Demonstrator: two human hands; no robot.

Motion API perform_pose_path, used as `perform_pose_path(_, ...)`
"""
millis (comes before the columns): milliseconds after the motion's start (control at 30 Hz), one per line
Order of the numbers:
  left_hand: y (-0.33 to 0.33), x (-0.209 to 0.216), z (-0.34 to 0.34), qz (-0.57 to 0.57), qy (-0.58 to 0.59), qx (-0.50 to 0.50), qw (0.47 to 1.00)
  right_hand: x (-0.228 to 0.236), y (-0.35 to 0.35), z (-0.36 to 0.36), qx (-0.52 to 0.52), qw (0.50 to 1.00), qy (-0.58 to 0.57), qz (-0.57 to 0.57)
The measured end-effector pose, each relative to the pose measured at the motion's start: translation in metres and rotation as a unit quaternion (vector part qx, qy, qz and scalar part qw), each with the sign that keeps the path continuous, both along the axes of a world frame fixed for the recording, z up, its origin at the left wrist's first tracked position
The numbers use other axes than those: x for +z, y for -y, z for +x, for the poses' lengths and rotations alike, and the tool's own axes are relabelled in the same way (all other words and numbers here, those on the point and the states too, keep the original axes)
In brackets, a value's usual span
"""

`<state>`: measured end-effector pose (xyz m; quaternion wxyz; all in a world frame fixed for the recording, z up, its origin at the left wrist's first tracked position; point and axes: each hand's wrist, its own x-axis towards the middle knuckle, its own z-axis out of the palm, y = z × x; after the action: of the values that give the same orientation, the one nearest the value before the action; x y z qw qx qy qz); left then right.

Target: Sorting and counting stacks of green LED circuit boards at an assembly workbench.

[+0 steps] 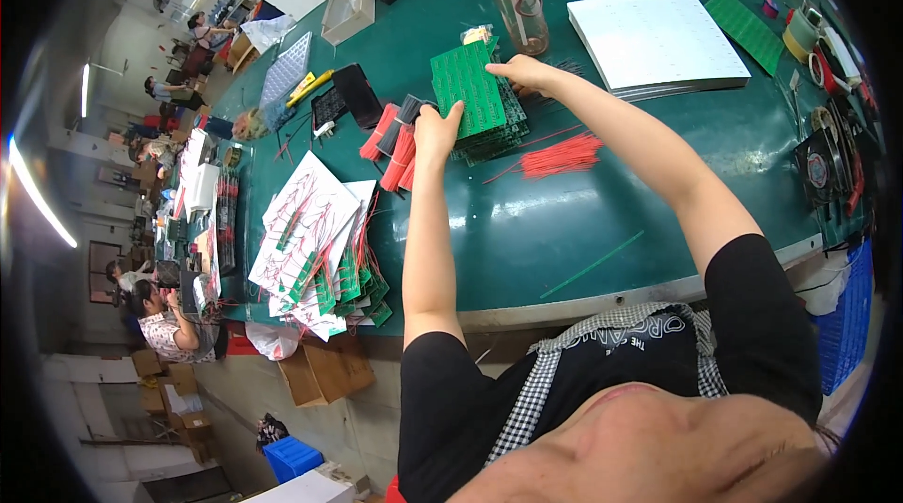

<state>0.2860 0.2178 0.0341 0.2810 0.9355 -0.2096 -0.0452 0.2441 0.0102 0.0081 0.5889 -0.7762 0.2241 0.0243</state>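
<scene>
Green board [463, 85] atop a stack [511, 122], between two hands.
The left hand [435, 134] has its thumb at the board's left edge, its fingers partly hidden; the right hand [529, 75] reaches a digit to the opposite edge, the others curled out of sight, so I cannot tell whether either grips. Wire bundles [401, 163], red and black, lie just beside the left fingers; loose red wires [562, 156] lie nearer the body than the right fingers. Beyond those stands a bottle [518, 14]; to their right, white sheets [658, 38] on the green table [499, 230].
</scene>
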Motion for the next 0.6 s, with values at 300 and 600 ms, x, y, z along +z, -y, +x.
perform_pose_path(300,-0.002,-0.015,0.048,0.011,-0.126,-0.001,0.992,0.035,-0.036,0.013,0.034,0.994,0.013,0.107)
perform_pose_path(600,-0.014,-0.039,0.072,-0.162,-0.267,-0.039,0.949,0.026,-0.047,0.007,0.034,0.948,0.016,0.317)
